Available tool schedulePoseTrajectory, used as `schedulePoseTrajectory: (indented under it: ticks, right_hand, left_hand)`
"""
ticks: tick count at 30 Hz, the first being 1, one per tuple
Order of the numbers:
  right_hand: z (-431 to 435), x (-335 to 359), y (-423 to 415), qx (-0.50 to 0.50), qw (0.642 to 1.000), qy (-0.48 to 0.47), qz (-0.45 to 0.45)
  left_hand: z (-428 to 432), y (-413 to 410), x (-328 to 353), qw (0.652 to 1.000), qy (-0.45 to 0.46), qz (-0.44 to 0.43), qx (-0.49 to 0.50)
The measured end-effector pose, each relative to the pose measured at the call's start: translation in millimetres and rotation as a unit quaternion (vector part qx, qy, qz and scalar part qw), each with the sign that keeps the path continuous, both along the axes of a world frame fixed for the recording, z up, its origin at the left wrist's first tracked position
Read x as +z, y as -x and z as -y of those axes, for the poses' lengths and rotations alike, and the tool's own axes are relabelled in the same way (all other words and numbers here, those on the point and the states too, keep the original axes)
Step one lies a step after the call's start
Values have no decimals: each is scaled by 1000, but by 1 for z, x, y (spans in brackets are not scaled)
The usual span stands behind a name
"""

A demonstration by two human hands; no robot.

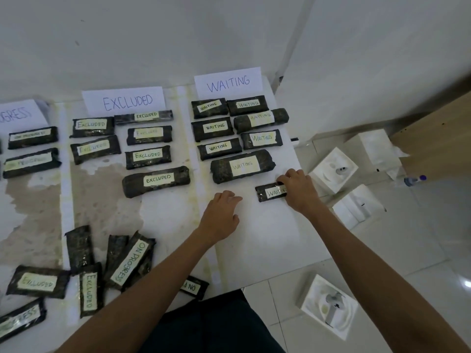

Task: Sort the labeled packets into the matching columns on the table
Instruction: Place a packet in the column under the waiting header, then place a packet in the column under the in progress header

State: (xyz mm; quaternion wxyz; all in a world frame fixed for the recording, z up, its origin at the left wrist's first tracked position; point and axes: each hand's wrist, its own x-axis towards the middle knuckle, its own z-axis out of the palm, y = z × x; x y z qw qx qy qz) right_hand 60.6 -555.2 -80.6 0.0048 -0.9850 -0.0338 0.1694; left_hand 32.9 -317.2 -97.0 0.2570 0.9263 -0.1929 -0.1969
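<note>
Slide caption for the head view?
Right hand holds a WAITING packet in the WAITING column; left hand open nearby.

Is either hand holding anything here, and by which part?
The right hand holds the small WAITING packet by its right end; the left hand holds nothing.

There is only one view, from a wide-angle camera on my head. It looks forward and steeply down on the white, stained tabletop (163,215), quite near. My left hand (220,217) and right hand (298,192) enter from the bottom edge; the white wall (127,34) fills the top, the pale tiled floor (407,250) the right.
</note>
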Motion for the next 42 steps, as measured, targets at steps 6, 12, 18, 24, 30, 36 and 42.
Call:
schedulePoseTrajectory:
  ticks: [6, 12, 18, 24, 30, 36, 42]
  right_hand:
    - [-30, 8, 10, 3, 1000, -17, 17]
    - [-115, 33, 45, 44, 994, -97, -14]
    - [-199, 36, 71, 108, 982, -141, -66]
    - [-251, 18, 83, 119, 973, -163, -111]
    - [-263, 3, 98, 120, 984, -105, -82]
    - [-266, -10, 108, 106, 985, -93, -102]
    - [-283, 0, 96, 56, 972, -210, -89]
  left_hand:
    - [-20, 1, 12, 1000, 21, 16, 6]
    - [-79, 21, 30, 998, 42, 26, 26]
    - [-155, 53, 32, 994, 4, 43, 101]
    - [-202, 81, 7, 985, -97, 17, 143]
    - [-201, 76, 5, 980, -120, -32, 154]
    - [-207, 67, 18, 961, 7, -80, 265]
    - [-229, 67, 28, 908, 167, -144, 357]
